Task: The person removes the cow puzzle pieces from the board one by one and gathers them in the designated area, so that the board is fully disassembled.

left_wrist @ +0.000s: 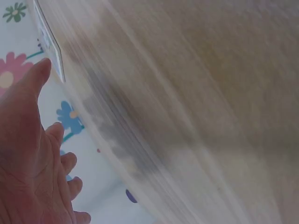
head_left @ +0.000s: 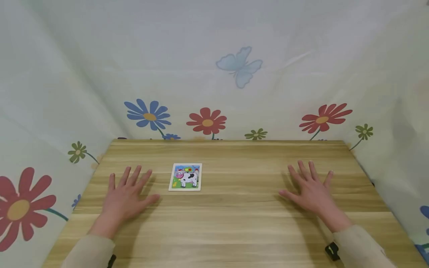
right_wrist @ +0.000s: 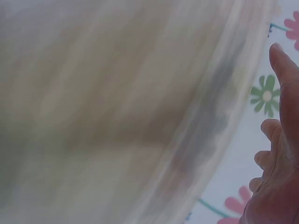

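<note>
1. L hand [head_left: 124,197], left side of frame in head view: fingers straight & spread wide, thumb out toward ctr; holds nothing. Held above the table [head_left: 234,223], w/ its shadow on the wood.
2. R hand [head_left: 312,195], right of ctr, same view: fingers fanned, thumb pointing in; grips nothing, also above the table, w/ shadow below.
3. Cow card [head_left: 185,177] lies flat on the table, a bit left of ctr, near L thumb but apart from it; well away from R hand.
4. Card's white border encloses the printed pic: spotted cow w/ pink muzzle, on green, blue above.
5. Head view alone gives the card's face. L wrist view catches it nearly edge-on, upper left, by the thumb tip; R wrist view has only hand, table & cloth.
6. Wrist views add the palm sides: bare palms, fingertips off the wood. Table blurry there, esp. R wrist.
7. Only head view has the pale blue butterfly [head_left: 240,68], upper ctr on the flowered cloth [head_left: 187,33], plus light sleeves [head_left: 362,247] in btm corners.
8. Small black item [head_left: 332,251] by R sleeve, btm right; can't tell what.
</note>
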A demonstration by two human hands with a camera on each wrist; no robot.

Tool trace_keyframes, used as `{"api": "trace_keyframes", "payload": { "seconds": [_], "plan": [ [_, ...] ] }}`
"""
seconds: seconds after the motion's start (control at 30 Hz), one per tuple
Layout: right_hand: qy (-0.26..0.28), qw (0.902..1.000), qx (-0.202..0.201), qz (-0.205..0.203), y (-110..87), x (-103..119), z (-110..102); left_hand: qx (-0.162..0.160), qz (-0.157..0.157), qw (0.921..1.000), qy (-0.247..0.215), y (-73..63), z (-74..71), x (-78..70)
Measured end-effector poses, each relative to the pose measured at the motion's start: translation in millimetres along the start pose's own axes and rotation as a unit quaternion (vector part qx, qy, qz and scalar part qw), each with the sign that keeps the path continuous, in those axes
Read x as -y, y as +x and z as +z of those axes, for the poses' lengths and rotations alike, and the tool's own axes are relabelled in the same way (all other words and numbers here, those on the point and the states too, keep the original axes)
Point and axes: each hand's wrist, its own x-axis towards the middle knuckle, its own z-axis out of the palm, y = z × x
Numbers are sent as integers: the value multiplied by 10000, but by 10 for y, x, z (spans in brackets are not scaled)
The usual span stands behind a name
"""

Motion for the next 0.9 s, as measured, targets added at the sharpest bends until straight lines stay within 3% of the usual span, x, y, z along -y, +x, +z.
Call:
{"api": "trace_keyframes", "payload": {
  "seconds": [0.33,0.63,0.9],
  "plan": [
    [228,9974,107,-680,380,460,-82,58,678,9975,197,57,-61,-255],
    [355,9901,92,-1357,737,943,-89,74,1502,9878,414,114,-14,-486],
    [716,9787,475,-1862,1038,1377,-144,126,1802,9821,537,113,63,-543]
  ]
}}
